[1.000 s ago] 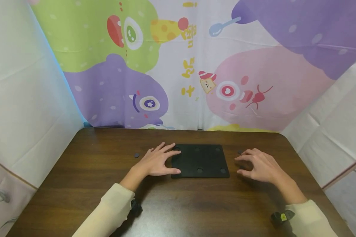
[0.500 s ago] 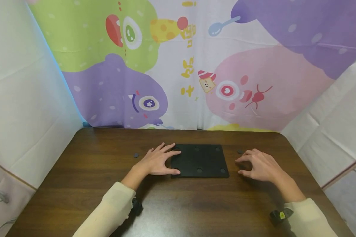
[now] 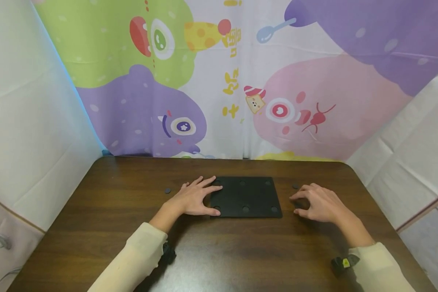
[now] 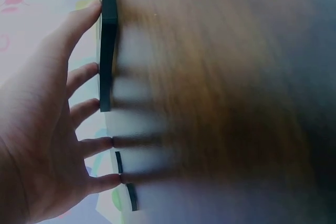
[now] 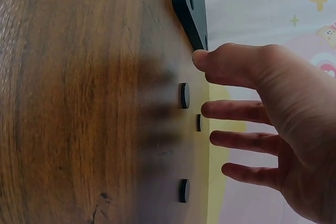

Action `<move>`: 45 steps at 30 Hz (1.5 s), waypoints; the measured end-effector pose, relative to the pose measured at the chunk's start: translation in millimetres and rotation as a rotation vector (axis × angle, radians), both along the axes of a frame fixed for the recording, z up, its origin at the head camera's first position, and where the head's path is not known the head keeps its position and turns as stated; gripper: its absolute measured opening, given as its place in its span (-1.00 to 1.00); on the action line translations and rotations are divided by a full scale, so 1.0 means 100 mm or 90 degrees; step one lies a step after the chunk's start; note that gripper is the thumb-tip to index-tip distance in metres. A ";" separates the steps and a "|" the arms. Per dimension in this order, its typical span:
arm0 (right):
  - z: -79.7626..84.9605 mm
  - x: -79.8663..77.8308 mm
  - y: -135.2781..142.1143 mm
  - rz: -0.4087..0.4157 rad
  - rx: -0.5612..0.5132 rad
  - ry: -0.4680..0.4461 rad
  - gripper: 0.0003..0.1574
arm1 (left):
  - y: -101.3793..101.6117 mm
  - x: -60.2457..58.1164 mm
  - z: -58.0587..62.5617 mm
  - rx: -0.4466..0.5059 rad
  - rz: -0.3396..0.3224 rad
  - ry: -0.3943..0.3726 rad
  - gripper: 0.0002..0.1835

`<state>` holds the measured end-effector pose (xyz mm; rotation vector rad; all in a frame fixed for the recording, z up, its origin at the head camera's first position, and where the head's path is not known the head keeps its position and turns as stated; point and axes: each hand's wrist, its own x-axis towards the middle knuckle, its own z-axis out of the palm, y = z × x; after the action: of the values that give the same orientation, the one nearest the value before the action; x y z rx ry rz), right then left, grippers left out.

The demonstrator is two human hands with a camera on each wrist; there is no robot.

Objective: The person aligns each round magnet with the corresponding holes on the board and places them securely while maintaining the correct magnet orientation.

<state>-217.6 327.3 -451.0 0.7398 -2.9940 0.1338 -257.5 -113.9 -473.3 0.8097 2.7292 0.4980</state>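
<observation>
A flat black rectangular plate with several round recesses along its long edges lies on the table. My left hand, fingers spread, touches the plate's left end with thumb and nearer fingertips. Two small dark discs stand by its outer fingertips in the left wrist view. To the right of the plate, my right hand hovers low with loosely bent fingers and nothing between them. Three dark discs, one of them a disc between thumb and index finger in the right wrist view, lie under it; the head view hides most of them.
The brown wooden table ends at the back against a cartoon-printed curtain. White cloth hangs at both sides. One loose disc is left of the left hand, another disc just beyond the right fingertips.
My right hand has shifted very slightly to the right, so the disc beyond its fingertips shows more fully. The left hand stays on the plate, which has not visibly moved.
</observation>
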 end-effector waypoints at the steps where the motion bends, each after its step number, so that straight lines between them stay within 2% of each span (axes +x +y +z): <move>1: 0.00 0.00 0.00 -0.001 0.001 -0.002 -0.55 | 0.00 0.00 0.00 -0.001 0.000 -0.001 -0.01; 45: -0.06 -0.02 -0.04 -0.003 0.013 -0.043 -0.68 | 0.01 -0.05 0.01 -0.023 0.007 -0.019 0.01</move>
<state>-220.0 323.5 -456.9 0.7438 -3.0652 0.1295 -262.7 -112.6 -472.0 0.7729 2.7082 0.4579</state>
